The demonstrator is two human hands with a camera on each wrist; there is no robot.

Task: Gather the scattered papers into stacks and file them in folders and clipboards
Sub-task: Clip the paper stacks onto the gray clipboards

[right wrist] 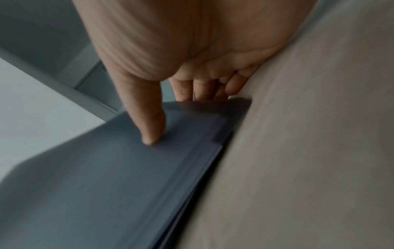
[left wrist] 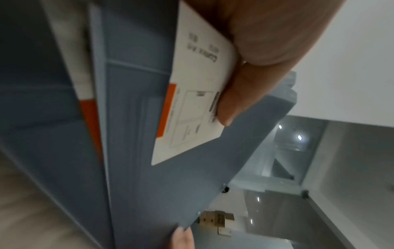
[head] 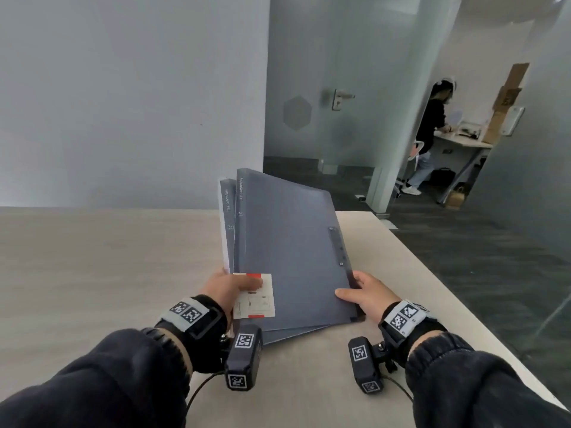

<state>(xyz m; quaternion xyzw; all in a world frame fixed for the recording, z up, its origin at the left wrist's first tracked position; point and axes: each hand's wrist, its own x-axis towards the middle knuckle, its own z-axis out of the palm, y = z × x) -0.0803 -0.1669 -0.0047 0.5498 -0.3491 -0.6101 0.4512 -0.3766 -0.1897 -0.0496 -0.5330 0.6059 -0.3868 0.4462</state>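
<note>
Two dark blue folders [head: 287, 242] are held together, tilted up off the beige table [head: 108, 273], the top one overlapping the lower one [head: 227, 211]. My left hand [head: 228, 287] grips their near left edge, thumb on a white label with red bars [head: 254, 295]. In the left wrist view the thumb [left wrist: 238, 94] presses that label [left wrist: 192, 101] on the top folder [left wrist: 138, 168]. My right hand [head: 363, 293] grips the near right edge, thumb on top. The right wrist view has its thumb [right wrist: 149, 121] on the cover [right wrist: 106, 185] and its fingers [right wrist: 200, 89] tucked under the edge.
The table's right edge [head: 432, 273] drops to dark carpet [head: 479, 257]. A plain wall [head: 123, 103] stands behind the table. A glass door [head: 324, 103] and partition lie beyond, where another person [head: 428, 134] stands at a desk [head: 460, 140].
</note>
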